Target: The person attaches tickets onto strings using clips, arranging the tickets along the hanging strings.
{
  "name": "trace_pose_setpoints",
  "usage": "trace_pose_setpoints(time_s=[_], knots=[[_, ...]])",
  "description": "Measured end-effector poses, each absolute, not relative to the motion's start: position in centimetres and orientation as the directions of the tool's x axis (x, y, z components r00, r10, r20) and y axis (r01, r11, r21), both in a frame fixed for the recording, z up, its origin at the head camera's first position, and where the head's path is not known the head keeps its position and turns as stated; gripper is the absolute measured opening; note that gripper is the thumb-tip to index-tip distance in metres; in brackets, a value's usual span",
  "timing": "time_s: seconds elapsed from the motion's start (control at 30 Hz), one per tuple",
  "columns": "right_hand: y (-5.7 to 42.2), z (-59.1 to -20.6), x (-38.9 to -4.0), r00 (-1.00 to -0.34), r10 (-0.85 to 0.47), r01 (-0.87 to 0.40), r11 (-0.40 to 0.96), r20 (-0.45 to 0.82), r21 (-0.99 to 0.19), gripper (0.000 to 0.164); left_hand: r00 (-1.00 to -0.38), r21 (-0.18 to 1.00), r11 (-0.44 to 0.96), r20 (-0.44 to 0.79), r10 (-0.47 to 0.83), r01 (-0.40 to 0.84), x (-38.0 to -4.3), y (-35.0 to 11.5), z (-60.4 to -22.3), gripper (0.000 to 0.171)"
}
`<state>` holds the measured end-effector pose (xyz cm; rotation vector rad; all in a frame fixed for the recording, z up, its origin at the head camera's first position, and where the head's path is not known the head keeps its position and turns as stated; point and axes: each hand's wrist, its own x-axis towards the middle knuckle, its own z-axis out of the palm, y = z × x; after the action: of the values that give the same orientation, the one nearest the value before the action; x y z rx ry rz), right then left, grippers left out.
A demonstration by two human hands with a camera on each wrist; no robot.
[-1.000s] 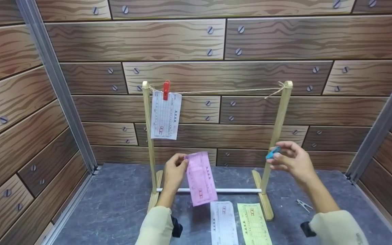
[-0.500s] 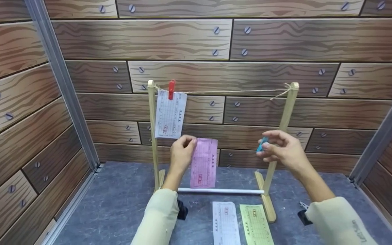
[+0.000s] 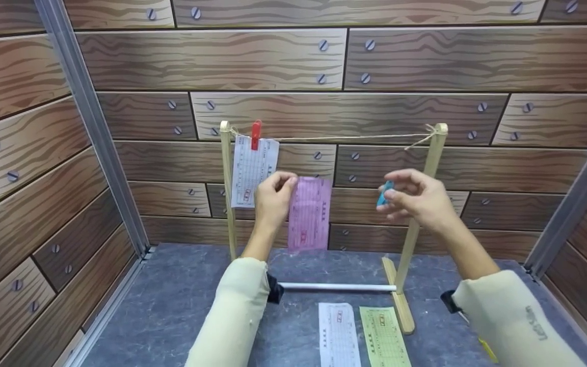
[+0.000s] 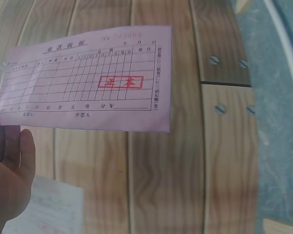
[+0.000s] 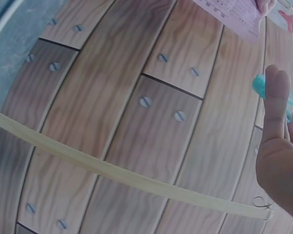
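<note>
The pink sheet (image 3: 309,214) hangs below the string (image 3: 344,137), not touching it; my left hand (image 3: 274,199) pinches its eleven-o'clock corner. Between two and three o'clock, my right hand (image 3: 418,199) pinches the blue peg (image 3: 385,194); I can't tell whether its mouth gapes. At eleven, a red peg (image 3: 256,134) clips a white sheet (image 3: 247,168). I'd lap the pink top edge over the string, level, before pegging both.
</note>
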<state>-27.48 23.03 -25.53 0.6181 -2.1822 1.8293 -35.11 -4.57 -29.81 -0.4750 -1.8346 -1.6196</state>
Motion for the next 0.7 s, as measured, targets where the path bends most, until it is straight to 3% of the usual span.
trace_pose_setpoints(time_s=[0.27, 0.47, 0.57, 0.7], knots=[[22.4, -23.6, -27.5, -0.861, -0.179, -0.5, 0.129, 0.476, -0.856, 0.033, -0.689, 0.724, 0.158, 0.688, -0.227, 0.671, -35.4, -3.9, -26.3, 0.007], [22.1, -23.2, -27.5, -0.857, -0.186, -0.506, 0.127, 0.48, -0.853, 0.033, -0.664, 0.714, 0.163, 0.695, -0.275, 0.68, -35.9, -3.9, -24.5, 0.03], [22.1, -22.9, -27.5, -0.862, -0.184, -0.496, 0.125, 0.472, -0.859, 0.033, -0.67, 0.733, 0.186, 0.676, -0.306, 0.654, -36.2, -4.0, -23.6, 0.034], [22.1, -22.6, -27.4, -0.866, -0.181, -0.489, 0.116, 0.466, -0.864, 0.032, -0.72, 0.791, 0.188, 0.609, -0.333, 0.582, -36.4, -3.8, -22.8, 0.026]])
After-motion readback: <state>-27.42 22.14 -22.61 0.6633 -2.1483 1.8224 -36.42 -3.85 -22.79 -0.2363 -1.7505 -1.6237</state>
